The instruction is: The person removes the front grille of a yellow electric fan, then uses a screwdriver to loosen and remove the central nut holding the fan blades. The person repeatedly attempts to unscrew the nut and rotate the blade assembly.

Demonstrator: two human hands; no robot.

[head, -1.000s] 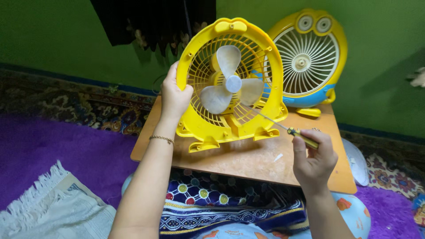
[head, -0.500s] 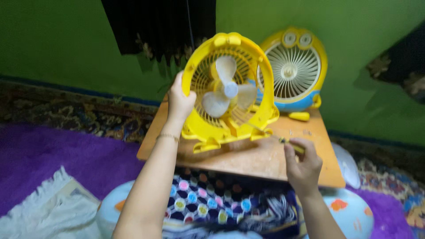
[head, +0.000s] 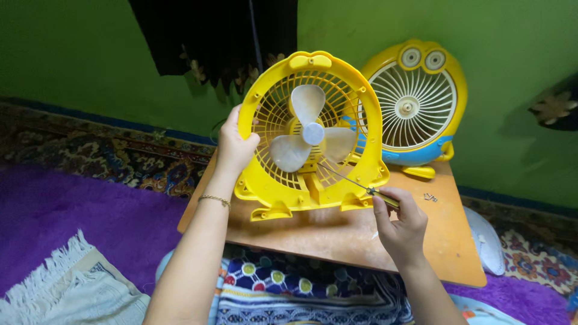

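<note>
Dim warm indoor light from above and in front, colours heavily saturated, soft shadows on the green wall [head: 78,54] at upper right, centre of frame fairly sharp, slight softness and wide-angle stretch toward the lower corners, no strong glare

No packages, labels, signs or screens in view.

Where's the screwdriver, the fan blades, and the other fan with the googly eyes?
screwdriver [head: 348,180], head view, on its metal shaft.
fan blades [head: 313,133], head view, on the hub.
front cover with eyes [head: 415,108], head view, on its centre cap.
</note>
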